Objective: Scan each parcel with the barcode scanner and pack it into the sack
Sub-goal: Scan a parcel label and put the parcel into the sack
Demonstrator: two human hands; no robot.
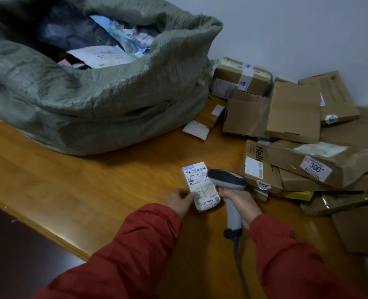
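A small parcel (200, 185) with a white barcode label facing up rests on the wooden table (92, 190). My left hand (180, 201) grips its near left edge. My right hand (241, 205) holds the grey barcode scanner (227, 179) by its handle, and the scanner's head hovers just over the right side of the label. A large green woven sack (105, 91) stands open at the back left of the table, with several parcels inside it.
A pile of brown cardboard parcels (308, 134) covers the right side of the table against the white wall. A small white packet (195, 129) lies between sack and pile. The scanner's cable (239, 262) trails toward me. The table's front edge runs diagonally at left.
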